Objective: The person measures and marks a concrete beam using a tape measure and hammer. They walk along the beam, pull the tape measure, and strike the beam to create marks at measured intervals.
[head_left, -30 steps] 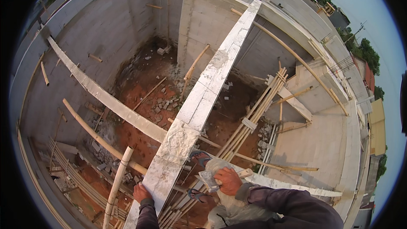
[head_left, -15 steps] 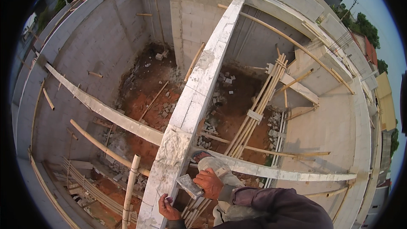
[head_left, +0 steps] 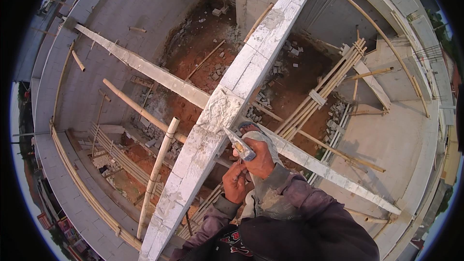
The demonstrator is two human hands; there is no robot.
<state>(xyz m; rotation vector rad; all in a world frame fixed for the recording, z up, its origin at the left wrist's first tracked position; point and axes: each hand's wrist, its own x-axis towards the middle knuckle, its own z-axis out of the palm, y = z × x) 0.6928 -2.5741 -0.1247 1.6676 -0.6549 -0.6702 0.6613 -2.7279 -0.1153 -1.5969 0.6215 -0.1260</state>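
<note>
My right hand is closed around a grey, mortar-crusted trowel. Its narrow end points up and left toward the beam's side edge; the grip is mostly hidden by my fingers. Just below, my left hand has its fingers pinched together close to the right hand. Whatever they pinch is too small to make out. Both hands are to the right of a long pale block beam, which runs from lower left to upper right. Rough wet-looking mortar covers its top near the trowel.
A narrow cross beam meets the main beam from the left, and another cross beam extends right. Bamboo poles stand and lie around. Far below is a reddish dirt floor with rubble. My foot is beside the beam.
The view has tilted down and turned. My left hand has moved from the beam's edge to beside my right hand. The trowel has turned from broadside to pointing at the beam.
</note>
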